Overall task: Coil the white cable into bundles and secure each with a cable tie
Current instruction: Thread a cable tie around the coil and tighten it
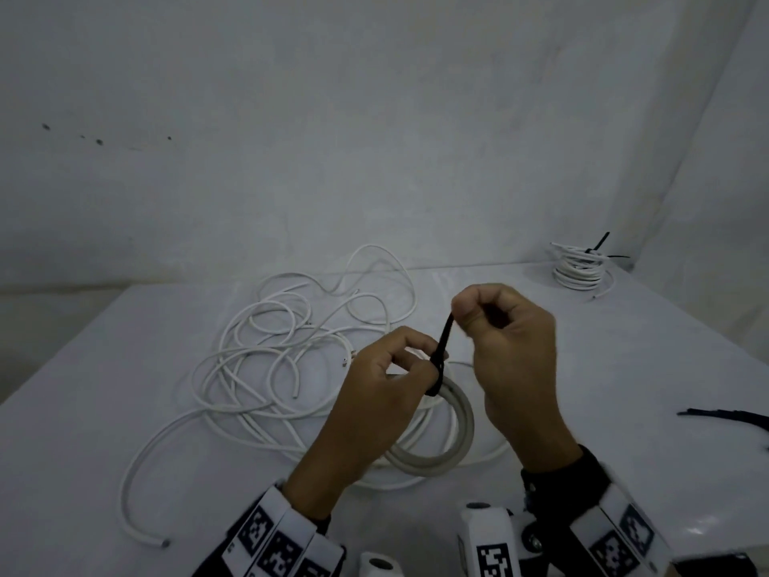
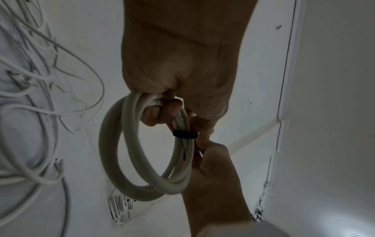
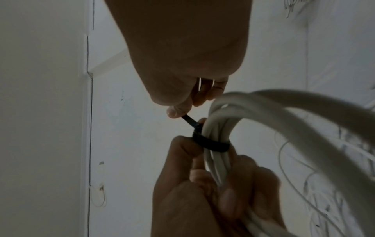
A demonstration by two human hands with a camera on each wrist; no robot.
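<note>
We see the left hand (image 1: 374, 393) raised above the desk (image 1: 125, 368), fingers curled round a small coil (image 2: 142, 152) of white cable, thumb pressed beside the black cable tie (image 3: 211, 144) looped round the strands. The right hand (image 1: 507, 351) is held higher, wrist bent, its thumb and forefinger pinching the tie's free tail, which runs taut up from the coil. Loose cable (image 1: 291, 347) sprawls on the desk behind the hands. A finished bundle (image 1: 580, 268) sits at the far right corner, and spare ties (image 1: 732, 418) lie near the right edge.
</note>
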